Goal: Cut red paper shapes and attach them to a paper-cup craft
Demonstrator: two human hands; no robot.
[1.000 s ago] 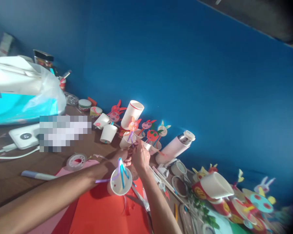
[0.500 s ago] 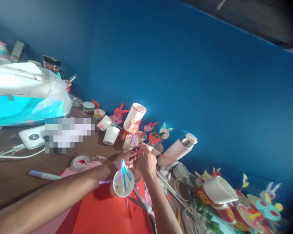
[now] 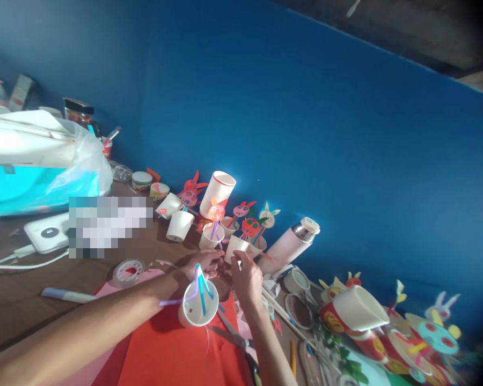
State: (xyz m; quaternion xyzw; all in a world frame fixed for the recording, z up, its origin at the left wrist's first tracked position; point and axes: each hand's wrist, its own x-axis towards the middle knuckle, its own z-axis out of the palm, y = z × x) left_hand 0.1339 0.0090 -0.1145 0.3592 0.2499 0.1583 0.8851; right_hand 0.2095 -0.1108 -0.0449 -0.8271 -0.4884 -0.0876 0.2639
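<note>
My left hand (image 3: 207,262) is closed in a pinch, its fingertips just left of a white paper cup (image 3: 237,247); whatever it holds is too small to make out. Close by on the right, my right hand (image 3: 246,276) also has its fingers pinched together in front of that cup, their contents hidden. Below my left wrist stands a paper cup with bent blue and purple straws (image 3: 199,316), on red paper (image 3: 177,348). Behind the hands, a cup (image 3: 211,237) carries an orange paper animal face (image 3: 217,210) on purple straws.
Scissors (image 3: 235,339) lie beside the red paper, near a tape roll (image 3: 129,272) and a marker (image 3: 68,295). A pink flask (image 3: 290,244) leans by the blue wall. More cups (image 3: 360,308) with paper animals crowd the right; a power bank (image 3: 46,233) lies left.
My right hand has come down and slightly right, away from my left fingertips, uncovering the white cup behind it. The left hand stays nearly in place; the view has shifted a little.
</note>
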